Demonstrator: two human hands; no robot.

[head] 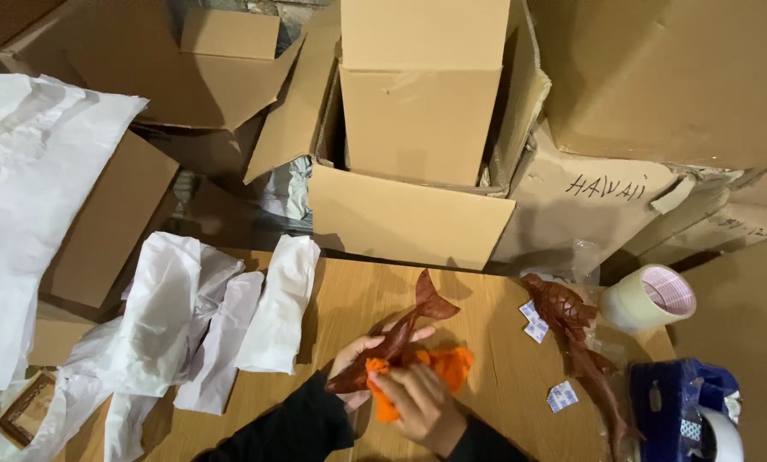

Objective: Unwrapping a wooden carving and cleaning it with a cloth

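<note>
Wooden fish carving (405, 329), reddish-brown w/ its tail up, is being rubbed w/ an orange cloth (439, 368) over a light wood table (358, 291). Judging by the frame, the step in hand is wiping or polishing the carving near its head end; the next move would likely call for turning the piece or sliding the cloth toward the tail, w/ the holding hand kept firm so the thin tail doesn't knock the table. Left hand (353, 364) is wrapped round the lower body of the carving, fingers curled underneath & thumb side up, clamped on it. Right hand (417, 406) is closed on a bunched part of the cloth & presses it against the carving; the rest of the cloth spreads out on the far side. A second fish carving (584, 342) lies flat to the right, apart from the hands, beside small white packets (561, 396), a roll of clear tape (648, 298) & a blue tape dispenser (678, 402). White wrapping paper (195, 316) lies crumpled to the left; open cardboard boxes (417, 128) crowd the back
</note>
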